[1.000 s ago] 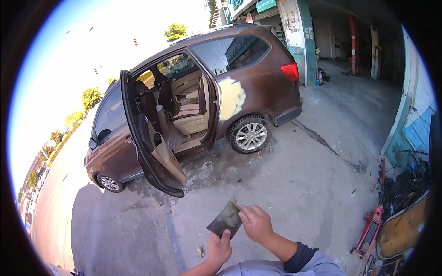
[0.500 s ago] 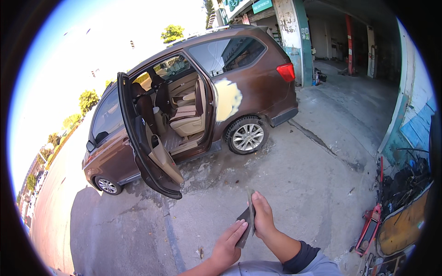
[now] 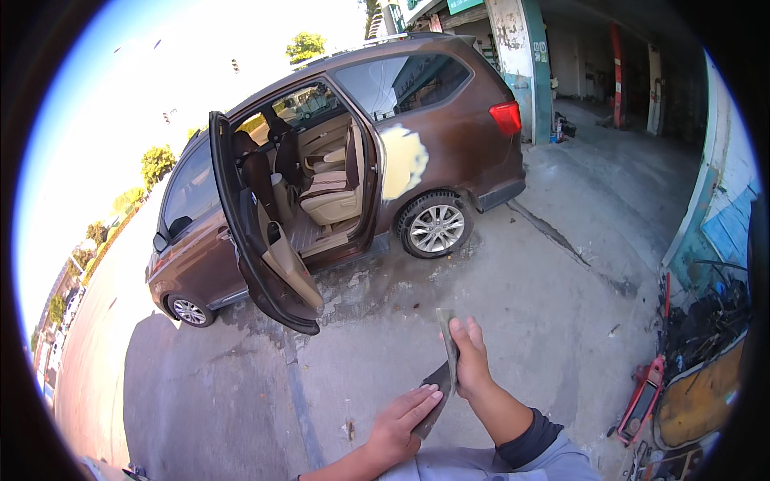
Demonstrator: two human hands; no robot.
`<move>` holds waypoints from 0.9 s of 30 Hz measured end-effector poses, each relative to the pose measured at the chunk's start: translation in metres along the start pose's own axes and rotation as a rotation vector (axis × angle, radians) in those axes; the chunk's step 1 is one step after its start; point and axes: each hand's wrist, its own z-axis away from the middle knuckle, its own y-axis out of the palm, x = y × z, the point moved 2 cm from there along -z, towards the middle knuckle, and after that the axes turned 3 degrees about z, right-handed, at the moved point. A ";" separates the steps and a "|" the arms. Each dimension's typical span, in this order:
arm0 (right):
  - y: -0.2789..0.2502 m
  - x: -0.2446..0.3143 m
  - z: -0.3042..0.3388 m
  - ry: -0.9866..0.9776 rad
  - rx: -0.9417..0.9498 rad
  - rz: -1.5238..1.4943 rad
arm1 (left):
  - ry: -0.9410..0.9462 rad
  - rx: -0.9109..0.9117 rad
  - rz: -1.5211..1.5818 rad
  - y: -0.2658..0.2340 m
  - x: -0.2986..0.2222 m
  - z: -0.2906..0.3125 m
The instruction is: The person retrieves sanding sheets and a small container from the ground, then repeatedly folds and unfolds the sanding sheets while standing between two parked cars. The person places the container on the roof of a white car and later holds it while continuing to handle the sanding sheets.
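My left hand (image 3: 403,421) pinches a dark grey sheet (image 3: 437,386) that looks like sandpaper, its thumb and fingers lying along it. Beside it, my right hand (image 3: 472,358) is closed around a thin, flat grey-green strip (image 3: 447,341), held nearly upright. The sheet meets the strip at its lower part; whether it is folded round the strip I cannot tell. Beyond my hands stands a brown car (image 3: 469,140) with its rear side door (image 3: 261,240) swung open. A cream patch of filler (image 3: 403,163) covers the panel above the rear wheel (image 3: 437,228).
A red floor jack (image 3: 642,401) lies on the concrete at the right, near a heap of dark parts (image 3: 710,321). Behind the car, a shaded garage bay opens past a worn pillar (image 3: 513,60). The open door juts out toward me at left.
Both hands have shifted slightly right, and the right hand has risen with the strip. The right fingers stretch up more. The view has tilted a little; the car stands as before.
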 end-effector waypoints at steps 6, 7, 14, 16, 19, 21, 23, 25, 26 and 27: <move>0.000 -0.003 0.001 0.104 0.145 0.341 | -0.079 -0.132 0.022 -0.006 0.000 -0.003; -0.001 -0.003 0.003 0.063 0.105 0.204 | -0.039 -0.059 0.023 -0.005 0.000 -0.003; -0.001 0.000 0.006 0.215 0.212 0.401 | -0.123 -0.179 0.096 -0.009 0.003 -0.007; -0.003 0.005 0.004 0.060 0.119 0.112 | -0.007 -0.078 0.057 -0.007 0.001 -0.009; -0.005 0.005 0.000 0.056 0.052 0.027 | 0.003 -0.078 0.057 -0.007 -0.001 -0.012; -0.004 0.001 -0.001 0.233 0.119 0.195 | -0.034 -0.110 0.068 -0.011 0.001 -0.015; -0.004 0.002 -0.002 0.174 0.197 0.309 | -0.109 -0.202 0.096 -0.016 0.002 -0.017; -0.006 0.005 -0.006 0.154 0.143 0.223 | -0.060 -0.104 0.052 -0.013 -0.001 -0.018; -0.008 0.010 -0.010 0.011 0.063 0.062 | -0.007 -0.082 0.053 -0.010 -0.004 -0.019; -0.009 0.010 -0.011 0.074 0.074 0.066 | 0.029 -0.007 0.026 -0.008 -0.005 -0.020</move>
